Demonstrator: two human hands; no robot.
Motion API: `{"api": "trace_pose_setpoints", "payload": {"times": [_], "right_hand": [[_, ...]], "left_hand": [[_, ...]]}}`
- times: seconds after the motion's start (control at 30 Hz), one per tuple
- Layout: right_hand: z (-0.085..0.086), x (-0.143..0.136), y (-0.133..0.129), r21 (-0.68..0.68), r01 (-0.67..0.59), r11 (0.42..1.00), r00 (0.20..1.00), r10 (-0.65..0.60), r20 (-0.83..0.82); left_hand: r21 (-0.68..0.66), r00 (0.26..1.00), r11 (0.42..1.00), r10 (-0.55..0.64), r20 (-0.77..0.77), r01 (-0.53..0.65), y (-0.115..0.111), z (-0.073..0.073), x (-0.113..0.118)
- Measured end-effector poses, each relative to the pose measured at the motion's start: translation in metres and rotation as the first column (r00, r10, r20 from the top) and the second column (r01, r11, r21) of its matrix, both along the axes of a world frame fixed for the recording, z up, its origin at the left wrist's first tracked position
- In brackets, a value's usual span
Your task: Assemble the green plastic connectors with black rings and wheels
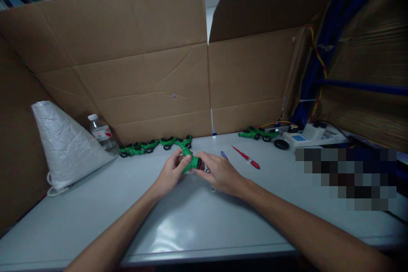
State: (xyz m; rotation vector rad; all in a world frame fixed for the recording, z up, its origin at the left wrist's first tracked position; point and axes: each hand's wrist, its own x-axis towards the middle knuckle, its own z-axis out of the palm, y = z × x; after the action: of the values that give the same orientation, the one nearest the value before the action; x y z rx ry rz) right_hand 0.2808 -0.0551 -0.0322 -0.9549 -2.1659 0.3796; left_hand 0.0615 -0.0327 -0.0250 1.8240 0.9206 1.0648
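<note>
Forearms (pixel 127 225) cross bottom of frame; left hand (pixel 168 172), right hand (pixel 225 174): fingers closed on green toy (pixel 190 163), long axis upper-left to lower-right, dark end rightward. Frame left: capped bottle (pixel 102 134), contents unclear.

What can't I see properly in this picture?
All in the head view:
Held green piece: partly covered by the left hand.
Blue tool: one end behind the right hand.
Bottle: lower left behind the silvery bag.
Forearms: cut off by the bottom edge.
</note>
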Motion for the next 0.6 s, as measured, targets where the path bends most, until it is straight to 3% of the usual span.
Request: {"api": "trace_pose_setpoints", "payload": {"times": [0.07,0.13,0.2,0.27,0.3,0.33,0.43,0.5,0.6], "right_hand": [[0.0,-0.003,0.001,-0.056,-0.007,0.998,0.999,0.004,-0.044],[-0.002,-0.009,0.003,-0.21,-0.07,0.975,0.983,0.032,-0.182],[-0.004,-0.016,0.003,-0.424,-0.188,0.886,0.945,0.045,-0.324],[-0.005,-0.021,0.003,-0.555,-0.274,0.785,0.919,0.043,-0.392],[-0.005,-0.021,0.002,-0.556,-0.275,0.785,0.917,0.039,-0.398],[-0.006,-0.02,0.001,-0.51,-0.243,0.825,0.922,0.032,-0.386],[-0.005,-0.013,-0.002,-0.208,-0.059,0.976,0.961,-0.001,-0.276],[-0.005,-0.008,-0.002,-0.075,-0.009,0.997,0.983,-0.005,-0.186],[-0.004,-0.005,0.0,-0.02,-0.004,1.0,0.992,0.002,-0.125]], "left_hand": [[-0.006,1.0,1.0,-0.005,-0.004,0.005,-0.002,0.001,0.001],[-0.014,1.0,1.0,-0.009,-0.011,0.009,-0.004,0.001,0.001],[-0.004,1.0,1.0,-0.013,-0.01,0.013,-0.005,0.002,0.001],[0.011,1.0,1.0,-0.013,-0.003,0.013,-0.005,0.002,0.001],[0.017,1.0,1.0,-0.006,0.0,0.006,-0.005,0.002,0.0],[0.025,1.0,1.0,0.005,0.004,-0.006,-0.004,0.002,0.0],[0.054,0.999,0.998,0.044,0.012,-0.044,-0.001,0.0,-0.001],[0.057,0.999,0.997,0.05,-0.002,-0.05,0.001,-0.002,-0.002],[0.045,0.998,0.997,0.056,-0.019,-0.055,0.002,-0.005,-0.003]]}}
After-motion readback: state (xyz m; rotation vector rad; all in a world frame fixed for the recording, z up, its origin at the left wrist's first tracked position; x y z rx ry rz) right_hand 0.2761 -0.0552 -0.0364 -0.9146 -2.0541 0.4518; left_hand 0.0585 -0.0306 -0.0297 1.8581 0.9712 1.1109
